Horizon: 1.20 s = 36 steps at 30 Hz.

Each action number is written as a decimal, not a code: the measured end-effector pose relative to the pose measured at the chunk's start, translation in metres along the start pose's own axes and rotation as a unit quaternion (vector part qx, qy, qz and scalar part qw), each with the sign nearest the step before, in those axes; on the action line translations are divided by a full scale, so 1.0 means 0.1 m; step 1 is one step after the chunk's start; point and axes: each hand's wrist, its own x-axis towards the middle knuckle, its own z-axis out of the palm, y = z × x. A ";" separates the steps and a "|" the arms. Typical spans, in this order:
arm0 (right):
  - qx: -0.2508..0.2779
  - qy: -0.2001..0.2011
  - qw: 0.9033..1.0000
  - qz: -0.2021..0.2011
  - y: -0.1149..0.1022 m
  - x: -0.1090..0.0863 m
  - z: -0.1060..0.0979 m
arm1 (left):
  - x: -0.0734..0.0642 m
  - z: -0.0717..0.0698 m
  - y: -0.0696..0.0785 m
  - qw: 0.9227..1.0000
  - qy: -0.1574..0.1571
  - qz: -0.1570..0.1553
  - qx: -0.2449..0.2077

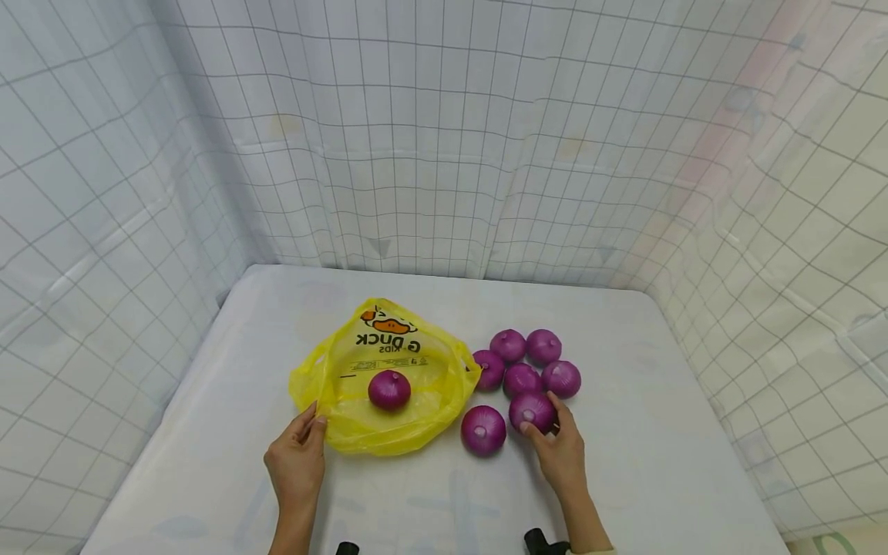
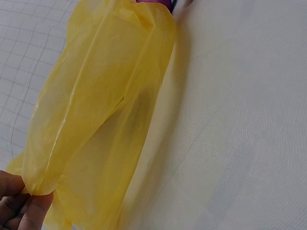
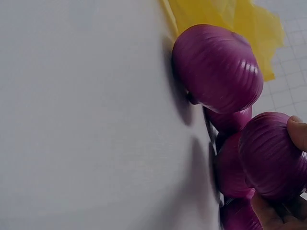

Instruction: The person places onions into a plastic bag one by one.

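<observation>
My left hand [image 1: 298, 455] pinches the left edge of a yellow plastic bag [image 1: 347, 428] that lies with its mouth spread wide. Inside the bag sits one red onion [image 1: 390, 390], below a printed duck and lettering. In the left wrist view the thumb and fingers grip the thin yellow film [image 2: 91, 96]. My right hand [image 1: 560, 455] holds another red onion [image 1: 531, 412] between thumb and fingers, at the front of a group of onions. In the right wrist view a shadow falls on the table beside this held onion [image 3: 271, 153].
One red onion [image 1: 483, 431] stands apart between the bag and my right hand. Several more onions [image 1: 522, 380] cluster behind the held one, the leftmost right at the bag's edge. The table [image 1: 638, 432] has a white cover, and gridded white curtains [image 1: 430, 154] surround it.
</observation>
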 end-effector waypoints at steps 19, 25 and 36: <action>0.030 -0.010 0.998 -0.046 -0.47 0.09 -0.01 | 0.00 -0.03 0.03 1.000 -0.005 -0.001 -0.011; 0.026 -0.021 0.998 -0.059 -0.60 0.11 0.06 | 0.01 -0.01 0.02 1.000 -0.004 -0.002 -0.005; 0.048 -0.042 0.993 -0.100 -0.89 0.13 0.23 | 0.01 -0.01 0.00 1.000 -0.009 -0.006 -0.003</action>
